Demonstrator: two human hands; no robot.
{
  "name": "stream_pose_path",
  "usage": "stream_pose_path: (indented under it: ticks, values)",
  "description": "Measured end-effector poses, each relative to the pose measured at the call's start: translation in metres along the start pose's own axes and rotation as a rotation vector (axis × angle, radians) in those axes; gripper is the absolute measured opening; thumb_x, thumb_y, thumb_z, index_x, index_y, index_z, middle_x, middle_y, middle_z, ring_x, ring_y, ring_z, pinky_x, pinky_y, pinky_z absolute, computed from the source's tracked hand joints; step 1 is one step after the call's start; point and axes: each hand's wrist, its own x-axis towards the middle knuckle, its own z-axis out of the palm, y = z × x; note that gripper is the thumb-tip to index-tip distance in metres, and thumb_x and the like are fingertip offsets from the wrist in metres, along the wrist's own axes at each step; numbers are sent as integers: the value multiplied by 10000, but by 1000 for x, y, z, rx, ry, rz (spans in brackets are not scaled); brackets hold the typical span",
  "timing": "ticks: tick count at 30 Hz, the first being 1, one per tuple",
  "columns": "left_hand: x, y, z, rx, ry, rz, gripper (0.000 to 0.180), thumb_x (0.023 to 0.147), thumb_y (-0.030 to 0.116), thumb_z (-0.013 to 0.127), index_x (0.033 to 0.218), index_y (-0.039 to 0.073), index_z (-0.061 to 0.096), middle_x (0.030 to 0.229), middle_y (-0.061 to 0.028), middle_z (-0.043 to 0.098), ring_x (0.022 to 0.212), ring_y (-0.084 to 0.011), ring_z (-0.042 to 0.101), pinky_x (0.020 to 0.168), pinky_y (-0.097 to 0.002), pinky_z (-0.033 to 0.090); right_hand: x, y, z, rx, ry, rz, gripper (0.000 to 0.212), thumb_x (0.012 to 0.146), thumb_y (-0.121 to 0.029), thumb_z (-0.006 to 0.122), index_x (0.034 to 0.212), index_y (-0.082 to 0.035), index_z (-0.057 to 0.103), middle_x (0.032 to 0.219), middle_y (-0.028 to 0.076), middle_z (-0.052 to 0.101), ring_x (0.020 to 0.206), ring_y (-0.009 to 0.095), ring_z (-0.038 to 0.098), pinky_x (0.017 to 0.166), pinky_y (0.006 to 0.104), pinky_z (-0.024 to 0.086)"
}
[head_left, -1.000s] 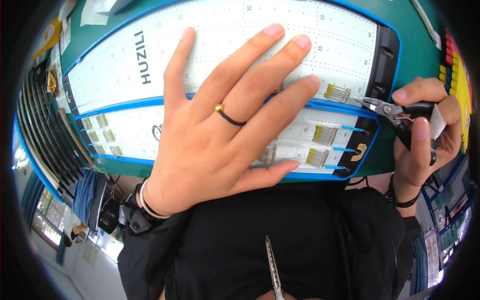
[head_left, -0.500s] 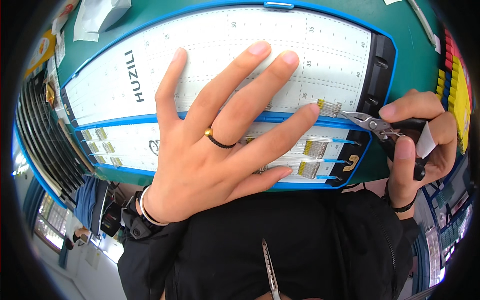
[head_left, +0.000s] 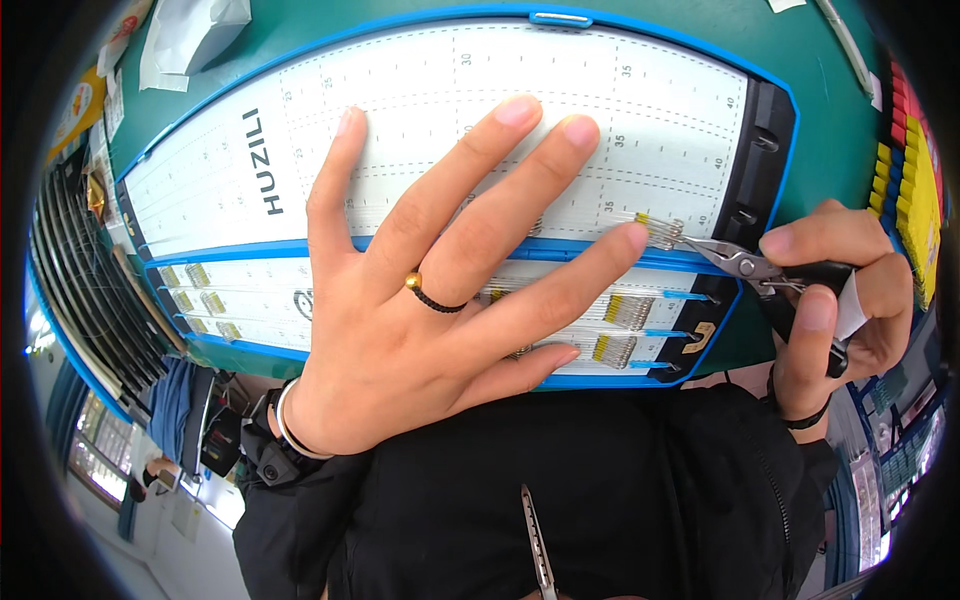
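A fishing rig box [head_left: 540, 75] with a blue rim lies opened across the table, its white panels ruled and dashed. My left hand [head_left: 395, 310] rests on it, fingers spread across both panels. The index fingertip touches the edge of a row of hooks [head_left: 660, 232] with yellow-wrapped shanks, on the upper panel. My right hand [head_left: 850, 280] is closed around small black-handled pliers [head_left: 738, 260], whose narrow tips reach the right end of that row. Whether the jaws grip a hook is too small to tell. More hook bundles [head_left: 628, 312] sit on the lower panel, partly under my left hand.
Green mat [head_left: 680, 25] surrounds the box. A white paper packet [head_left: 195, 35] lies at the far left, beside a rack of dark curved strips [head_left: 85, 260]. At the far right are a pen-like stick [head_left: 845, 45] and colourful stacked pieces [head_left: 905, 190].
The box and my left hand appear slightly lower and turned a little in the picture. The plier tips stay at the right end of the hook row.
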Motion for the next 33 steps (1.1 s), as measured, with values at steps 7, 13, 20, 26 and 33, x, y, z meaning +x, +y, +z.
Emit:
stream_pose_path:
  ticks: [7,13,20,26,33]
  values:
    - [-1,1,1,0,9,-10,558,758,611,660,1270,389,658,1513,-82,446,1404,-295,410,1174,-589,123,2,0,-3,-18,-39,-15,240,932,-118,569,813,-109,360,942,206,659,640,117,416,598,271,349]
    - [-1,1,1,-15,8,-17,606,702,584,709,1272,388,657,1521,-80,436,1410,-294,402,1177,-589,119,3,-2,-1,-35,-35,-2,248,933,-117,569,810,-109,354,938,207,660,640,120,421,600,271,349]
    - [0,1,1,-16,2,-20,610,698,576,716,1272,379,660,1516,-75,445,1413,-291,397,1181,-576,116,3,1,-1,-37,-57,-37,251,922,-103,583,811,-110,358,945,218,663,650,132,446,616,280,368]
    - [0,-1,3,-17,27,5,564,734,552,712,1236,299,676,1491,-84,486,1409,-298,402,1184,-572,117,8,3,-2,-21,-108,-68,249,899,-71,598,822,-110,364,957,232,661,659,136,461,642,286,384]
    - [0,0,3,-24,36,4,547,745,536,713,1221,267,676,1486,-81,497,1410,-298,402,1183,-579,120,6,2,0,18,-66,-39,244,894,-68,596,833,-111,364,955,234,652,672,137,459,655,281,379]
